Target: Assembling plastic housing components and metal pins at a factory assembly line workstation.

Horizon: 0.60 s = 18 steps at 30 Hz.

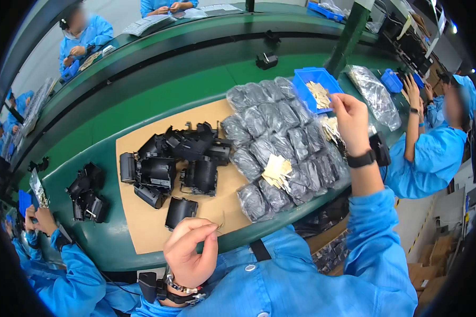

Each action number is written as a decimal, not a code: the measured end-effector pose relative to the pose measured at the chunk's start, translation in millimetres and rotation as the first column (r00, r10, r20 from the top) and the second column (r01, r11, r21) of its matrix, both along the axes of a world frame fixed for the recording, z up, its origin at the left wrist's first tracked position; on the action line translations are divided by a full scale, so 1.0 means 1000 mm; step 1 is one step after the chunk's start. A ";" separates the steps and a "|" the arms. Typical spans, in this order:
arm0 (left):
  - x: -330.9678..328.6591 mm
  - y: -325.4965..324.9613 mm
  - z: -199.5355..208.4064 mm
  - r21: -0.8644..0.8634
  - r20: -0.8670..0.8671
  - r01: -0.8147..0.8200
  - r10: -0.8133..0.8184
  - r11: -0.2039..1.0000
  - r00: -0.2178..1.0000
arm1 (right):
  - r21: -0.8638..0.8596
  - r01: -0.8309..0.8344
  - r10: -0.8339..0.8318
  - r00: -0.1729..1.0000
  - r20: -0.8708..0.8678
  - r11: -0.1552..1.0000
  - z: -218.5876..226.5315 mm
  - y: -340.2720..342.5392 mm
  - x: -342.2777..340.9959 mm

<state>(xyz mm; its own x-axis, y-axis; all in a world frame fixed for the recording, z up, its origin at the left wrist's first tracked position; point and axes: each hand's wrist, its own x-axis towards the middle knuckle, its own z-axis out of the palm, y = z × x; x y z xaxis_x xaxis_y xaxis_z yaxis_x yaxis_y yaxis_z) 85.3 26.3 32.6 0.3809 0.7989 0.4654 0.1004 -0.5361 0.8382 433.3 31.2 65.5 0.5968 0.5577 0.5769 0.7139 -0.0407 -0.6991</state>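
Observation:
My left hand (193,251) is closed in a pinch above the near edge of the brown cardboard sheet (143,232). A thin wire-like piece (220,221) shows at its fingertips, too small to name. Raised at the right, my right hand (353,121) pinches at the near right corner of a blue bin (304,79). Whatever its fingers hold is hidden. Small flat beige pieces (318,94) lie in that bin. Just beyond my left hand rests a black plastic housing (181,212), near a heap of similar black housings (156,171).
Rows of black parts in clear bags (269,119) cover the sheet's right side, with a beige pile (276,170) on top. More housings (85,193) lie on the green table (111,248) at left. A plastic bag (375,95) lies beyond the bin. Co-workers sit left, right and across.

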 end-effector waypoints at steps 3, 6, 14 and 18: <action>0.008 -0.002 -0.005 -0.120 0.101 -0.007 0.019 0.993 0.995 | -0.168 -0.377 0.387 0.921 0.030 0.911 0.016 -0.027 -0.048; 0.013 -0.006 -0.015 -0.263 0.170 0.114 -0.071 0.958 0.983 | -0.204 -0.705 0.731 0.674 0.105 0.680 0.016 -0.048 -0.128; 0.013 -0.011 -0.009 -0.180 0.093 0.161 -0.146 0.971 0.985 | -0.033 -0.805 0.785 0.587 -0.201 0.593 -0.014 -0.054 -0.148; -0.003 -0.006 -0.009 -0.066 0.126 0.024 -0.015 0.998 0.992 | -0.020 -0.222 0.222 0.963 0.154 0.975 0.002 -0.023 -0.081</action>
<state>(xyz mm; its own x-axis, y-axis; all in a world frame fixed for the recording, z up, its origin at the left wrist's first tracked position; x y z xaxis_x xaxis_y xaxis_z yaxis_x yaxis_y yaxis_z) 82.1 20.7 23.7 0.3390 0.8229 0.4560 -0.0173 -0.4792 0.8775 352.7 8.3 67.7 0.3615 0.6681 0.6504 0.8044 0.1293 -0.5799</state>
